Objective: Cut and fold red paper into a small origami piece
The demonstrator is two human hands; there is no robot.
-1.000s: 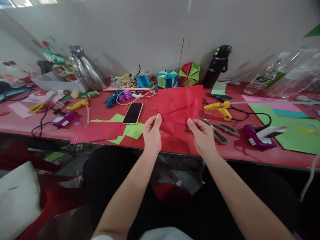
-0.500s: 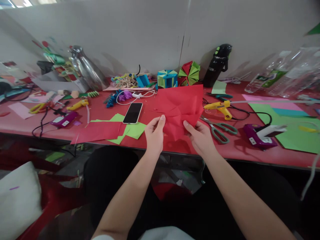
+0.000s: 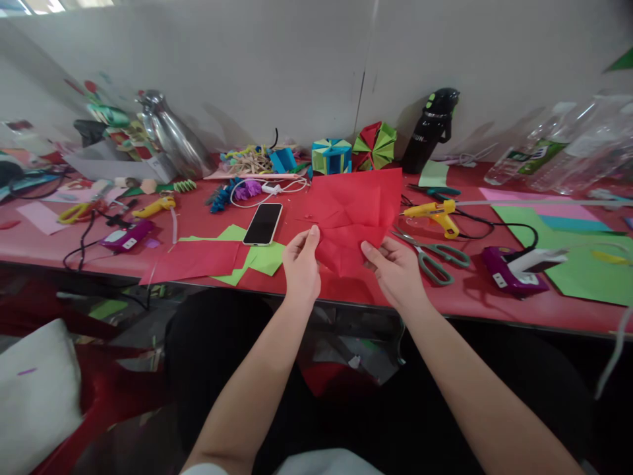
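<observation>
Head view, catalogue:

- Item 1: sheet, red paper, creased w/ fold lines. Held just above near edge of red table, btwn both hands; bulk lies ahead of them, away from person. Near end tapers to a pt. toward the body; far R corner is past R hand, beside glue gun. Long axis unclear b/c of folds; looks to run roughly fwd/away.
- Item 2: left hand, thumb & fingers pinched on sheet's L edge.
- Item 3: right hand, thumb on top of sheet's lower R part, fingers under; clamped likewise. Thumb sits a bit lower & further in than L one. Both hands in contact, so neither is nearer overall; far R corner favours R hand.
- Item 4: scissors, grey-green handles, just R of R hand, blades angled toward sheet.
- Item 5: yellow glue gun, beyond scissors, nozzle toward sheet's R edge.
- Item 6: phone, dark screen up, L of sheet, beyond L hand.
- Item 7: green sheets, flat, next to phone, near L hand; 2nd red sheet partly over them.
- Item 8: folded-paper pcs., blue/green & red/green, side by side behind held sheet; black flask to their R, by wall.
</observation>
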